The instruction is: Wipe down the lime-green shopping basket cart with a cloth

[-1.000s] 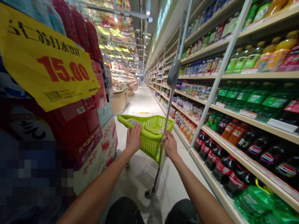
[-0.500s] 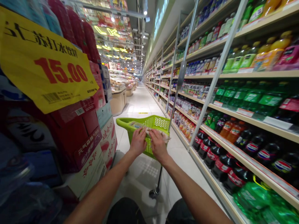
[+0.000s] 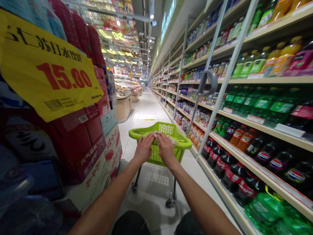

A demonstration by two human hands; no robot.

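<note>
A light green shopping cart [image 3: 160, 156] stands in front of me, its near rim facing my knees. My left hand [image 3: 144, 147] is at that rim, fingers bent together over a pale cloth [image 3: 174, 142]. My right hand [image 3: 166, 148] presses the same cloth against the rim, and the cloth sticks out past its right side. Both hands are close together, fingertips almost meeting. Much of the cloth and part of the rim are hidden under the fingers. To the right of the cart rises a metal pole with a grey loop handle [image 3: 207, 83].
Shelves of bottled drinks [image 3: 266, 101] line the right side. Stacked drink cartons [image 3: 84, 140] stand close on the left, under a yellow price sign [image 3: 58, 70]. A tiled aisle [image 3: 144, 107] runs ahead, past display counters [image 3: 123, 106]. Cart wheels [image 3: 170, 202] rest on the floor.
The cart has turned, its near rim now showing more fully across and further right. The pole and grey handle have shifted right. Both hands stay at the rim with the cloth.
</note>
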